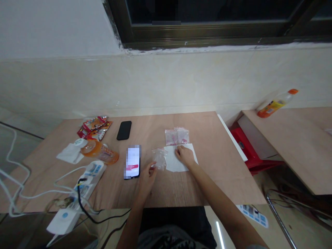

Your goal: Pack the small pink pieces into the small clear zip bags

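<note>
Your left hand [148,174] at a clear bag [161,160], your right hand [185,155] on white paper [172,163]

Your left thumb and fingertips meet at the near left edge of the clear bag, but the contact is too small to make out, so whether they pinch it cannot be told. Your right hand lies over the paper with its fingers curled under; they hide their own tips and part of the sheet, and you cannot tell from here if they grip anything. Your right forearm runs out of view at the bottom.

The bag sits between your hands, just right of your left fingertips, against the paper's left side. It is small, see-through and wrinkled, with glare blurring its contents. The paper is plain, its near edge slightly uneven.

Just beyond your right hand, past the paper's far edge, two small clear bags [177,137] lie side by side, with pinkish marks too faint to read. Left of your left hand is a lit phone [132,166], its screen masked by blocks. Farther left are a power strip [89,174] and an orange drink bottle [100,152] on its side. Beyond the lit phone lies a black phone-like slab [124,130], with shiny red packets [94,128] to its left.
</note>
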### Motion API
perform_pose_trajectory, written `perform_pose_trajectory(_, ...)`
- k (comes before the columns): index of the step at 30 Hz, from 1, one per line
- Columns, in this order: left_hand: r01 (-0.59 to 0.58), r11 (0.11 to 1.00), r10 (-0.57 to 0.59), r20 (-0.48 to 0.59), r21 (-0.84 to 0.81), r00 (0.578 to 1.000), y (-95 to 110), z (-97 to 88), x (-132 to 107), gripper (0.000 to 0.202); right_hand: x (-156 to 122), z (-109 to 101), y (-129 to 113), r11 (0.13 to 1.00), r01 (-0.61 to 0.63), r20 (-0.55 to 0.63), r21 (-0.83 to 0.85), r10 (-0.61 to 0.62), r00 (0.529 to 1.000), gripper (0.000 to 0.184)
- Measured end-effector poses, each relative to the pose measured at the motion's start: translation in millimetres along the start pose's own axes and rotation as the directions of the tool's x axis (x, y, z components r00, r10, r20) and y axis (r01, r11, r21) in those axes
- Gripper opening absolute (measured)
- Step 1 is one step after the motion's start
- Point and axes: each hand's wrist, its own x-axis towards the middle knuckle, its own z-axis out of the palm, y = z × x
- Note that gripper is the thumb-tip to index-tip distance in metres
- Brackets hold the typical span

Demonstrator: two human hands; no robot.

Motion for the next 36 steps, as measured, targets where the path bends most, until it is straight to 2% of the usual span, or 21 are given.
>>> perform_pose_trajectory(3, -0.043, 0.995, 0.043, -0.001, 0.09, 0.999, 0, -1.8, -1, 0.034, 0, -1, 0, 1.0, -0.004, 0.0, 0.02, 0.004, 1.0, 0.031)
perform_pose_trajectory(6, -0.096, 0.962, 0.097, 0.009, 0.256, 0.995, -1, -3.1, -3, 0.027, -1, -2, -1, 0.999, -0.01, -0.003, 0.039, 0.011, 1.0, 0.031)
perform_pose_trajectory(9, -0.159, 0.866, 0.191, -0.019, 0.474, 0.981, -2, -2.9, -4, 0.022, -1, -1, -1, 0.999, -0.021, -0.011, 0.04, 0.022, 1.0, 0.031)
perform_pose_trajectory(11, -0.193, 0.805, 0.263, -0.045, 0.561, 0.964, 0, -0.7, -3, 0.025, -1, 0, -1, 0.999, -0.02, -0.015, 0.03, 0.021, 1.0, 0.03)
perform_pose_trajectory(13, -0.258, 0.785, 0.333, -0.031, 0.563, 0.943, 1, 3.9, 1, 0.031, -2, 1, -1, 1.0, -0.012, -0.025, 0.024, 0.012, 1.0, 0.03)
perform_pose_trajectory(15, -0.346, 0.783, 0.388, 0.029, 0.517, 0.921, 3, 11.1, 6, 0.034, -2, 2, -1, 1.0, -0.007, -0.036, 0.026, 0.008, 0.999, 0.03)
perform_pose_trajectory(18, -0.418, 0.762, 0.409, 0.132, 0.495, 0.903, 5, 24.8, 15, 0.037, -2, 1, -1, 1.0, -0.004, -0.046, 0.028, 0.005, 0.999, 0.031)
perform_pose_trajectory(21, -0.384, 0.727, 0.371, 0.145, 0.569, 0.917, 5, 37.9, 22, 0.046, -2, 0, -1, 1.0, -0.008, -0.042, 0.029, 0.009, 0.999, 0.03)
perform_pose_trajectory(25, -0.329, 0.743, 0.371, 0.052, 0.582, 0.927, 6, 48.7, 27, 0.055, -3, -1, -2, 0.999, -0.011, -0.05, 0.042, 0.014, 0.999, 0.03)
perform_pose_trajectory(31, -0.27, 0.795, 0.388, -0.114, 0.543, 0.915, 17, 49.7, 29, 0.049, -3, -1, -1, 0.998, 0.0, -0.062, 0.057, 0.003, 0.998, 0.028)
perform_pose_trajectory(36, -0.122, 0.782, 0.311, -0.213, 0.611, 0.926, 23, 50.3, 28, 0.058, -2, 0, 0, 0.998, -0.01, -0.075, 0.061, 0.014, 0.997, 0.028)
